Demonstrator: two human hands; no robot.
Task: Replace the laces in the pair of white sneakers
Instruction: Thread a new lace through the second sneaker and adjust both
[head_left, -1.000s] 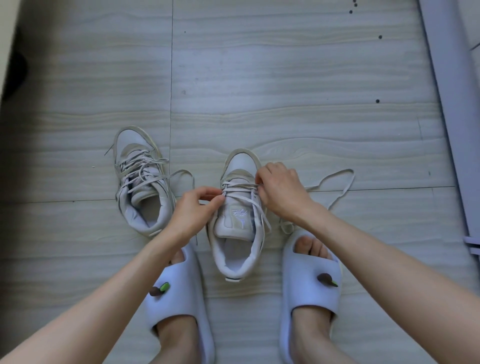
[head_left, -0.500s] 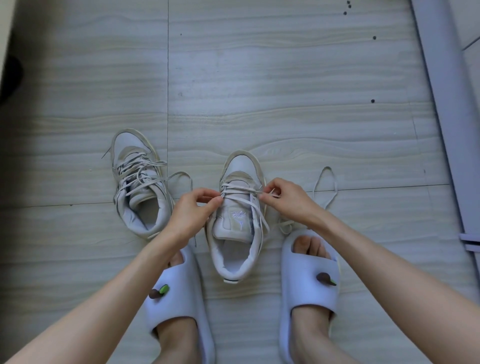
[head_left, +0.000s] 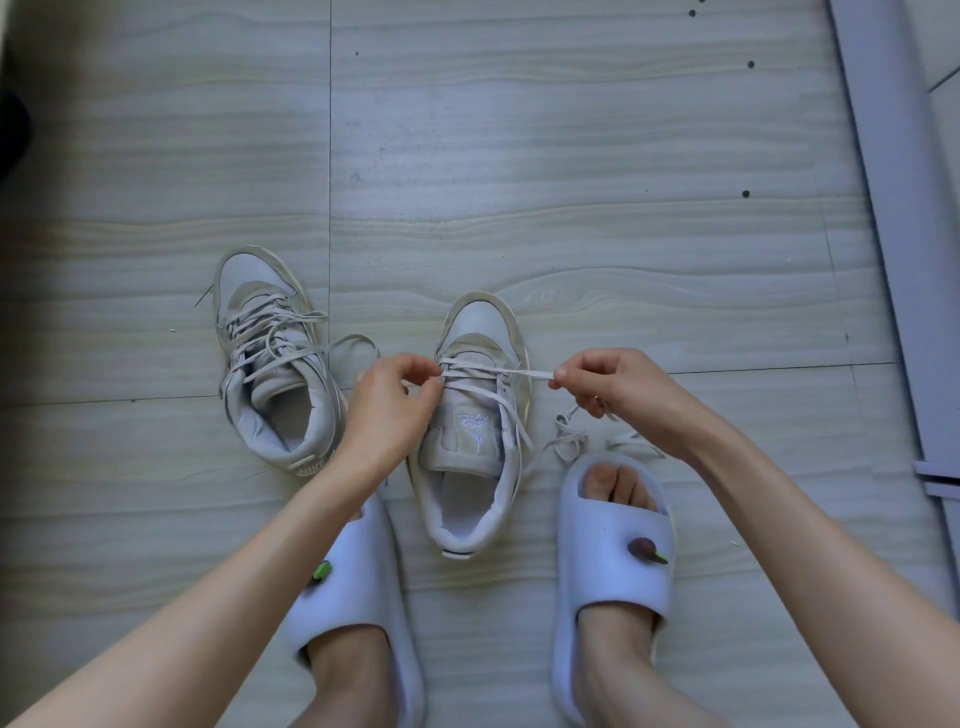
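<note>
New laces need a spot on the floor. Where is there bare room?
Bare tile lies beyond both sneaker toes, and right of the right hand toward the grey strip. Crowded: between the sneakers, and around the loose lace by the right slipper.

Floor (head_left: 571, 156): pale wood-grain tiles with dark seams and a few small dark specks. Two light slide sandals, left (head_left: 358, 587) and right (head_left: 613, 561), rest on it, each worn on a foot and bearing a small charm on the strap. A grey strip (head_left: 893, 208) runs along the right edge.
</note>
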